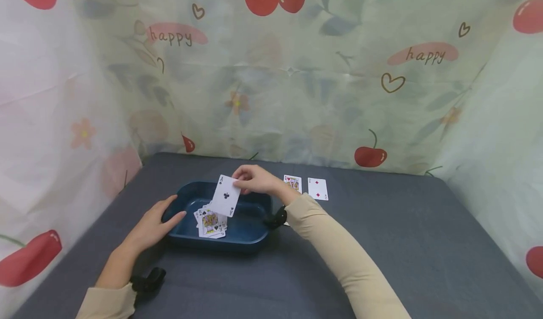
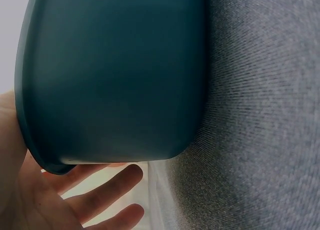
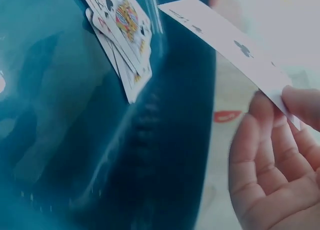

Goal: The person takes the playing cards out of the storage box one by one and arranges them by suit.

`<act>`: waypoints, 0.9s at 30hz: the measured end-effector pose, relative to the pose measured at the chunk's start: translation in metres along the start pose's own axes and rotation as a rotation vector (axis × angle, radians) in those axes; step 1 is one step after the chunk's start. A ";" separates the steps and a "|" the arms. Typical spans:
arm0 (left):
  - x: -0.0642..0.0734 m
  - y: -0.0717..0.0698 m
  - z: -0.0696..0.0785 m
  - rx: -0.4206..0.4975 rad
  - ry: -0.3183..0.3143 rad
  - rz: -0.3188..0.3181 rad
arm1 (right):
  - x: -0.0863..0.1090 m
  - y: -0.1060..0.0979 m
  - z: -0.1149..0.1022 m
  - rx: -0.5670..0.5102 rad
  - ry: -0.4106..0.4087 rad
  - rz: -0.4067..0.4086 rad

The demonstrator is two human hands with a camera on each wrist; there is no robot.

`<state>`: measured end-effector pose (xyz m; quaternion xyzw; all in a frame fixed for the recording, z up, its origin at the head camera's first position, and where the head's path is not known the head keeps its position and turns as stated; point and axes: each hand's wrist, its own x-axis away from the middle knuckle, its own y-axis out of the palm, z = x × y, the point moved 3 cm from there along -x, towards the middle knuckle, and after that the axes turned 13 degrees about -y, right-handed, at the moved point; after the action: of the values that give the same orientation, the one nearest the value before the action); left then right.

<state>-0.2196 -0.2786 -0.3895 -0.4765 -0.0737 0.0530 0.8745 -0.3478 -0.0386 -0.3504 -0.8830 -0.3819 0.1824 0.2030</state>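
Observation:
My right hand (image 1: 256, 180) pinches an ace of clubs (image 1: 226, 195) by one corner between thumb and fingers. The card hangs tilted above a dark blue rectangular basin (image 1: 250, 236), face toward the head view. A loose pile of playing cards (image 1: 209, 223) lies inside the basin, toward its left, with a king of spades on top. At the basin's left end, my left hand (image 1: 150, 222) holds the rim, thumb over the edge and fingers outside. In the left wrist view those fingers (image 2: 107, 190) are spread beside the basin wall (image 2: 115, 80).
Behind the right forearm, a red-hearted face card (image 1: 293, 182) and a two of diamonds (image 1: 317, 189) lie face up on the grey cloth-covered table (image 1: 382, 243). A small white edge shows beside the right wrist. Printed curtains (image 1: 288, 97) enclose the back and sides.

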 end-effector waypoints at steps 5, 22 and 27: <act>0.000 0.000 0.000 0.003 0.002 0.002 | 0.014 -0.022 0.003 -0.013 -0.007 0.100; 0.001 0.001 0.001 -0.004 -0.010 -0.002 | 0.071 -0.070 0.029 -0.003 0.074 0.286; 0.001 0.001 0.001 -0.002 -0.013 -0.008 | 0.090 -0.080 0.037 -0.002 0.103 0.340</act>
<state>-0.2186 -0.2774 -0.3899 -0.4766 -0.0815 0.0528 0.8738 -0.3563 0.0869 -0.3574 -0.9433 -0.2160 0.1682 0.1878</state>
